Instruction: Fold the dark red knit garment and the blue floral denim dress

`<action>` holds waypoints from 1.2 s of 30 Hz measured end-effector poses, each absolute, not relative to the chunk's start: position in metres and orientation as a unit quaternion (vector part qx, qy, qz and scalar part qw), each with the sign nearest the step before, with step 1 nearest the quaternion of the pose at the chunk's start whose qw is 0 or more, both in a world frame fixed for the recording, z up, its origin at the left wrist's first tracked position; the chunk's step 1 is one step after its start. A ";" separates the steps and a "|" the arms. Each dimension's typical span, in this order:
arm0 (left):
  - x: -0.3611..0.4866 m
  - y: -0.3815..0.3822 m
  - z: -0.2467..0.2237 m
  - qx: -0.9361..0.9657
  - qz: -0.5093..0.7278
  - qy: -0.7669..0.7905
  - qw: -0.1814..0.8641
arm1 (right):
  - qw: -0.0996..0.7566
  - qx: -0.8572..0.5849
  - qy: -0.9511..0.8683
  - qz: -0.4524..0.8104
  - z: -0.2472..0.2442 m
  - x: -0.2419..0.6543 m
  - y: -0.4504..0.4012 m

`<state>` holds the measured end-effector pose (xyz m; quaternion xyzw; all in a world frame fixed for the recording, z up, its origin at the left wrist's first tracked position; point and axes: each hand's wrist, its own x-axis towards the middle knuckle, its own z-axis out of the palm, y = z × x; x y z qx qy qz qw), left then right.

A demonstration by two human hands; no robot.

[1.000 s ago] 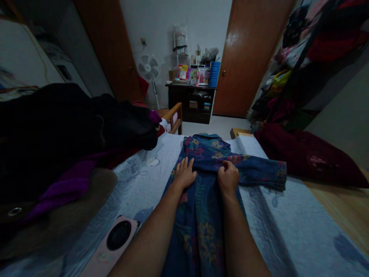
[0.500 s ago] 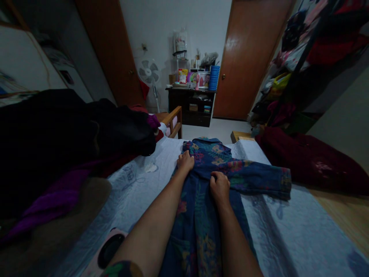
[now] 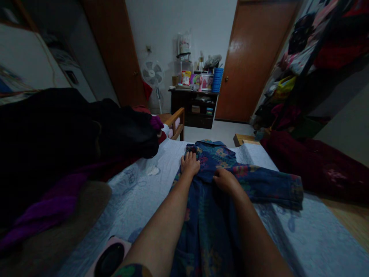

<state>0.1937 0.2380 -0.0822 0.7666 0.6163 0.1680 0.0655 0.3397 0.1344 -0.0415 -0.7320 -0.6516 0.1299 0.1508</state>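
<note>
A dark blue garment with a floral pattern [image 3: 207, 215] lies spread on the pale bed cover [image 3: 150, 192], its collar at the far edge and one sleeve stretched out to the right. My left hand [image 3: 190, 164] rests on the garment's upper left part near the shoulder, fingers apart and lying flat. Nearer the middle, my right hand [image 3: 226, 180] has its fingers curled together on the cloth at chest height, beside the base of the sleeve. Whether cloth is pinched in those fingers is hard to see.
Dark clothes [image 3: 72, 127] and a purple cloth [image 3: 54, 204] are heaped on the left. A pink object with a black disc [image 3: 109, 257] lies at the lower left. Dark red fabric [image 3: 317, 161] is at the right. Beyond stand a wooden chair [image 3: 180, 115], a fan and a cabinet [image 3: 191, 109].
My left hand's fingers have spread and flattened on the cloth. My right hand has turned, with its forearm now slanting in from the right. The outstretched sleeve appears slightly farther right.
</note>
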 end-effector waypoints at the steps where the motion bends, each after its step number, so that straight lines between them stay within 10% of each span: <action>1: 0.194 0.239 -0.083 0.767 0.167 0.615 0.070 | 0.165 -0.729 -0.654 0.121 -0.037 0.344 0.144; 14: 0.192 0.241 -0.085 0.778 0.209 0.589 0.057 | 0.328 -0.824 -0.460 -0.042 -0.077 0.370 0.193; 36: 0.186 0.256 -0.091 0.773 0.294 0.556 0.085 | 0.218 -0.852 -0.473 0.047 -0.040 0.379 0.195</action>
